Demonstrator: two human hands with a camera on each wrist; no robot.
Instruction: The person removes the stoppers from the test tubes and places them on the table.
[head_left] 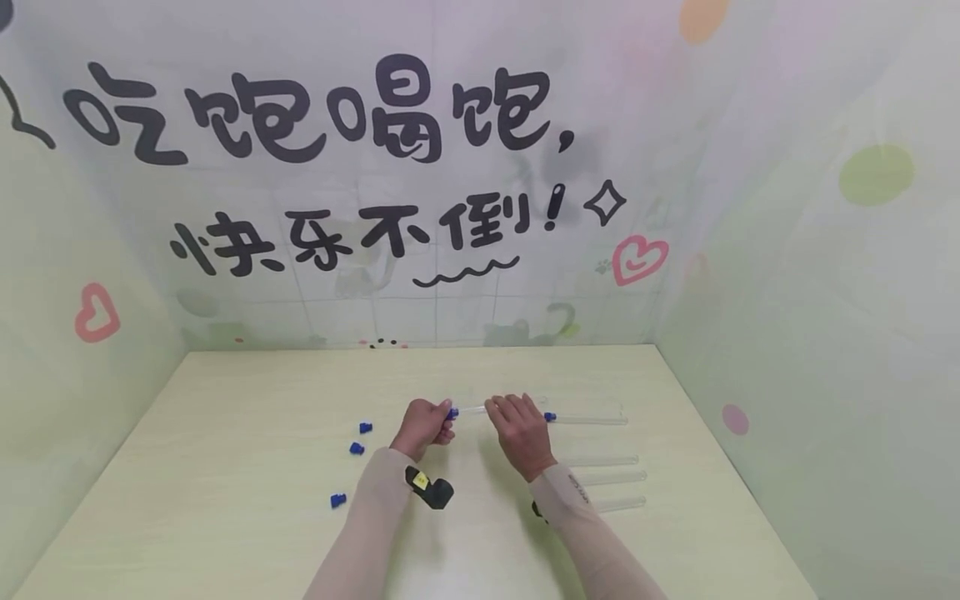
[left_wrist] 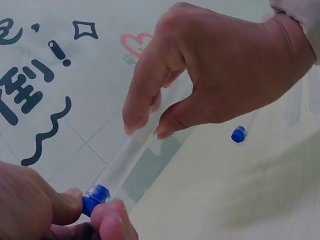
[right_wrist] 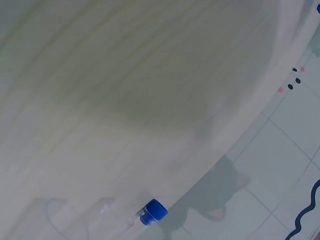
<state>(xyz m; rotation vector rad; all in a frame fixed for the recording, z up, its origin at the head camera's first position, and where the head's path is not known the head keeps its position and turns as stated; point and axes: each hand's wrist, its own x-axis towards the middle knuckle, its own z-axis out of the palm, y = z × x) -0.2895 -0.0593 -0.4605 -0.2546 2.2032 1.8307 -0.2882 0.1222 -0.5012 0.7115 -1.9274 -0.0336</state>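
In the head view my left hand (head_left: 425, 427) pinches a blue cap (head_left: 452, 413) at the near end of a clear tube (head_left: 471, 409). My right hand (head_left: 521, 435) holds that tube farther along, its thumb and fingers around the clear wall. Up close in the left wrist view, the blue cap (left_wrist: 95, 199) sits at the tube's end between the left thumb and finger, and the tube (left_wrist: 126, 159) slants up to the right hand (left_wrist: 225, 67). Neither hand appears in the right wrist view. Whether the cap is fully seated cannot be told.
Three loose blue caps (head_left: 357, 448) lie left of my hands. At the right, a capped tube (head_left: 588, 419) and several clear tubes (head_left: 611, 478) without visible caps lie on the pale wooden table (head_left: 247, 533). Printed fabric walls (head_left: 787, 333) enclose the table's back and sides.
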